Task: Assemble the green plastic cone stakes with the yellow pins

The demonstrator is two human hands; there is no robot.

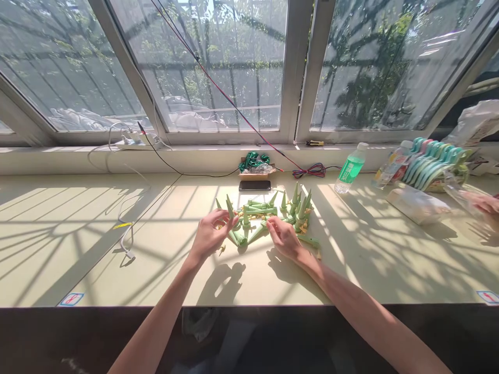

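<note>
Thumb and fingers of my left hand [210, 235] close round the lower end of a pointed green plastic spike [230, 205], which stands tip up. My right hand [284, 238] is closed in a pinch beside a green tube [257, 232]; whatever its fingertips hold is hidden. Between and behind the hands lies a pile of green tubes [265, 211] and spikes. Several upright green spikes [302, 206] cluster to the right, with small yellow pieces [304, 226] among them. One yellow piece [222, 249] lies apart under my left hand.
Behind the pile are a black phone [254, 186] and a small box [253, 176] with green stuff. A bottle [351, 169], a clear-wrapped pack [418, 203] and pastel hangers [434, 163] stand right, near another person's hand [483, 202]. A white cable [127, 244] lies left.
</note>
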